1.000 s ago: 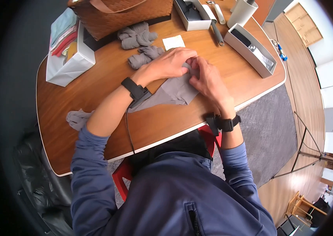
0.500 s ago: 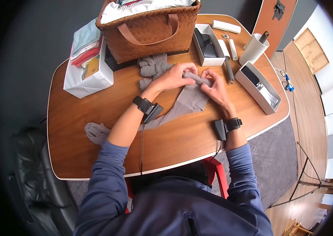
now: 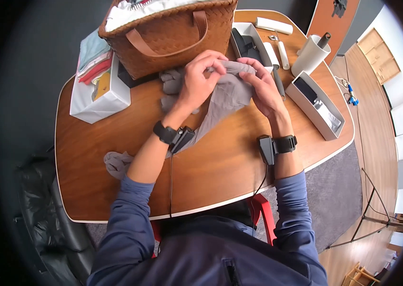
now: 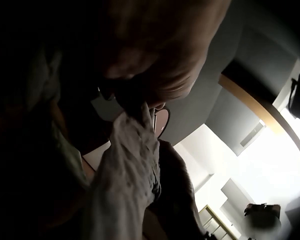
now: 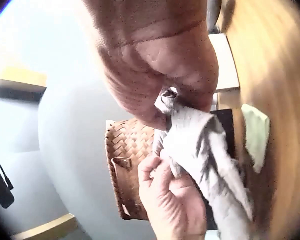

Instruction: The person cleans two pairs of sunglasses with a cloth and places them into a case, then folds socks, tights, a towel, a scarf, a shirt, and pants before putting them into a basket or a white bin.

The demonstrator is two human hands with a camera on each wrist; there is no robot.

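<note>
A long, thin grey cloth (image 3: 230,95) is raised over the table between the two hands, its upper edge stretched from one to the other. My left hand (image 3: 197,81) pinches the left part of that edge between thumb and fingers. At the right end, my right hand (image 3: 267,93) grips the cloth with its thumb against the fingers. The lower part slants down to the left, passes behind the left forearm, and a bunched grey end (image 3: 117,163) lies on the table. In the right wrist view the cloth (image 5: 195,140) hangs in folds below the right fingers.
Rolled grey bundles (image 3: 170,86) lie behind the left hand, before a woven basket (image 3: 173,35) of clothes. A white box (image 3: 101,107) of folded cloths stands left. To the right are a grey-handled tool (image 3: 278,81), an open box (image 3: 317,107) and a white cup (image 3: 310,56).
Both hands have moved up and farther apart, lifting the cloth. Its upper part, rolled and gathered in the fingers half a second ago, is now spread wider. The bunched end stays on the table.
</note>
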